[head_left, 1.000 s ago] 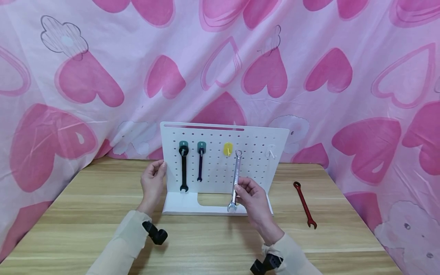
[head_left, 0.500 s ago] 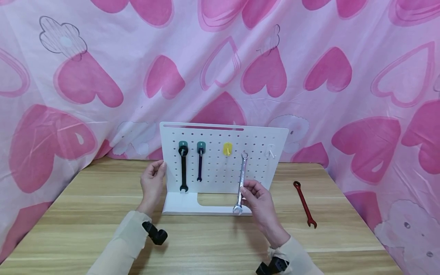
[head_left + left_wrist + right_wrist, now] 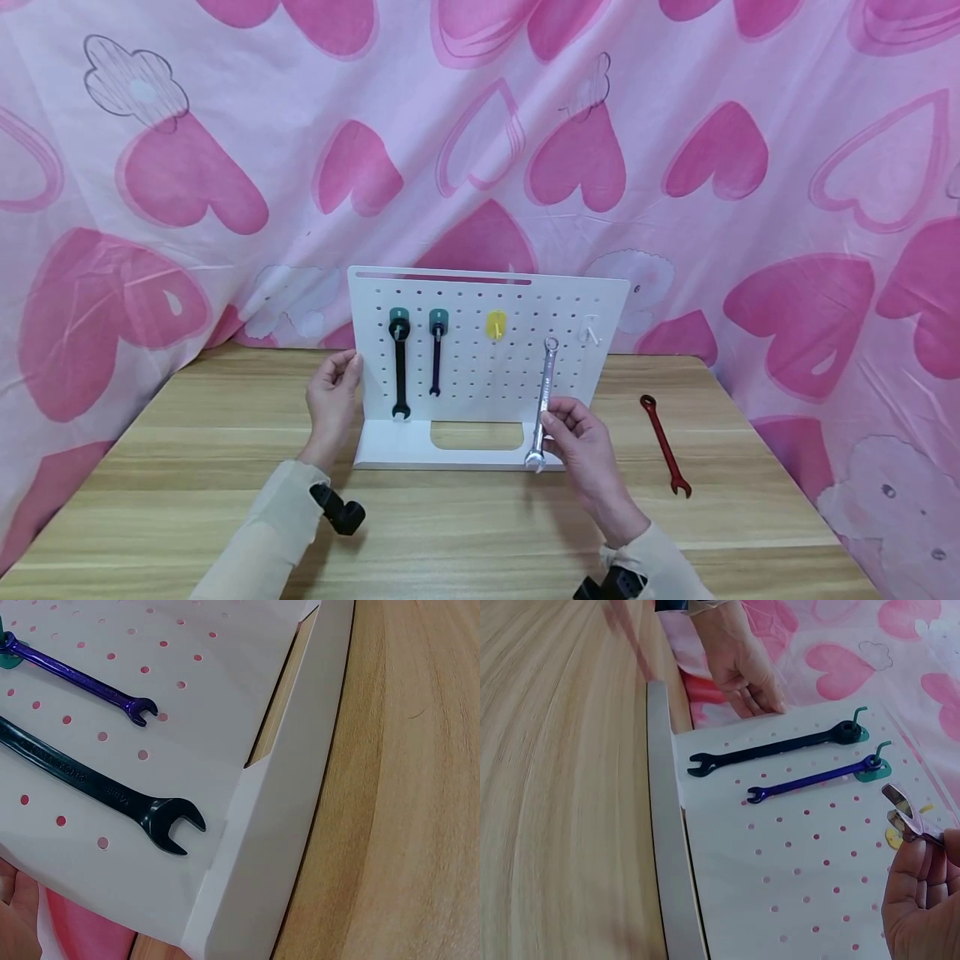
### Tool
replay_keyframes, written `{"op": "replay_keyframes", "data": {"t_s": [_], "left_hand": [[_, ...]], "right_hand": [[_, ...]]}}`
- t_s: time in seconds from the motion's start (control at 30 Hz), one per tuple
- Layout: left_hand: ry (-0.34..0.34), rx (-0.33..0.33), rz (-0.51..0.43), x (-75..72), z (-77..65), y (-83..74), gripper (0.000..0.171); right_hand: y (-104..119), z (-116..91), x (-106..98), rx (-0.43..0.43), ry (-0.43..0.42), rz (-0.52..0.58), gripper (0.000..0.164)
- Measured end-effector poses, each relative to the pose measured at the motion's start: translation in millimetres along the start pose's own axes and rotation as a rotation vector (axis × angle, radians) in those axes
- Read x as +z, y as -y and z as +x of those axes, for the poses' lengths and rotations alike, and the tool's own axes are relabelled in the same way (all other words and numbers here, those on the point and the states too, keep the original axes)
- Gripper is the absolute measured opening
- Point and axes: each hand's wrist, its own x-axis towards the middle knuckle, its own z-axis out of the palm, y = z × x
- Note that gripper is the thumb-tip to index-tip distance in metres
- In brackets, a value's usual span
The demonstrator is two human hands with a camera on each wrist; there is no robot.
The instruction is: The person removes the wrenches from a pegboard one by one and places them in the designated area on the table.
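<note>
My right hand [image 3: 585, 442] pinches a shiny silver combination wrench [image 3: 545, 392] by its lower shank, ring end up. It stands in front of the right part of a white pegboard [image 3: 465, 392], apart from the hooks. At the board's left edge, my left hand [image 3: 332, 400] holds that edge between thumb and fingers. Two wrenches hang by their ring ends from green hooks: a large black wrench [image 3: 401, 367] and a smaller dark purple wrench [image 3: 82, 679]. A yellow hook [image 3: 497, 326] and a white hook [image 3: 591, 332] bear nothing.
A red wrench [image 3: 665, 446] lies on the wooden table [image 3: 450, 533] to the right of the board. Behind the table hangs a pink cloth [image 3: 480, 150] with hearts. The board's base has a cut-out slot at its front.
My right hand has moved to the right with the silver wrench, away from below the yellow hook and towards the white hook. The left hand keeps its place at the board's edge.
</note>
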Motion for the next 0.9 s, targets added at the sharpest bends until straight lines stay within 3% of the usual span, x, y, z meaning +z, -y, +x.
{"op": "replay_keyframes", "data": {"t_s": [0.3, 0.9], "left_hand": [[-0.011, -0.015, 0.003, 0.8, 1.2, 2.6, 0.033], [-0.018, 0.002, 0.008, 1.2, 1.9, 3.5, 0.033]], "right_hand": [[0.0, -1.4, -16.2, 0.033, -0.037, -0.033, 0.023], [1.2, -4.1, -52.6, 0.013, -0.061, -0.003, 0.022]]}}
